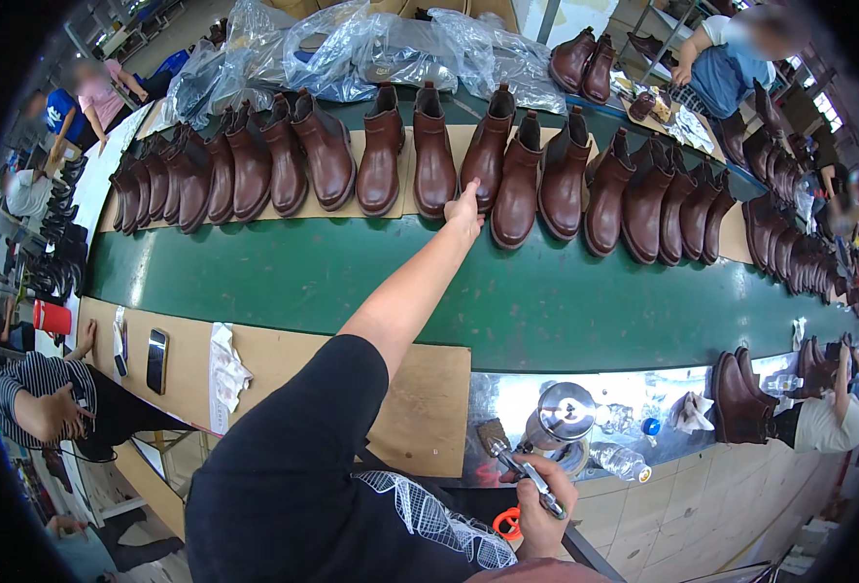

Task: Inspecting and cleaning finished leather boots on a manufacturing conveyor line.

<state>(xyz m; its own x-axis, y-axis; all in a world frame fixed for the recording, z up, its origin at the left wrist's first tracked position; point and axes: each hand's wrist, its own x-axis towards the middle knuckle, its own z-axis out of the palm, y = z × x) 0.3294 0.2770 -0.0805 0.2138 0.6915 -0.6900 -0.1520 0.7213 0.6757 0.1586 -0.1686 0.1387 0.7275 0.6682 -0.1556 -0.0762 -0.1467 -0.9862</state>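
My left arm reaches across the green table to a brown ankle boot [489, 146] in the row at the far side. My left hand [463, 208] is closed at its toe, with the fingers partly hidden against the leather. Another brown boot [434, 160] stands just left of it, and one more [518, 194] sits close on the right, nearer to me. Low in the view, my right hand [543, 505] is wrapped round the handle of a spray gun [522, 469]. The gun's shiny metal cup [561, 413] sits at the metal ledge.
Several brown boots line the cardboard strip along the green table [284, 267]. Clear plastic bags [352, 58] lie behind them. On the near ledge are a plastic bottle [620, 461], white tissue [692, 412] and a phone [157, 360]. Other people stand at both sides.
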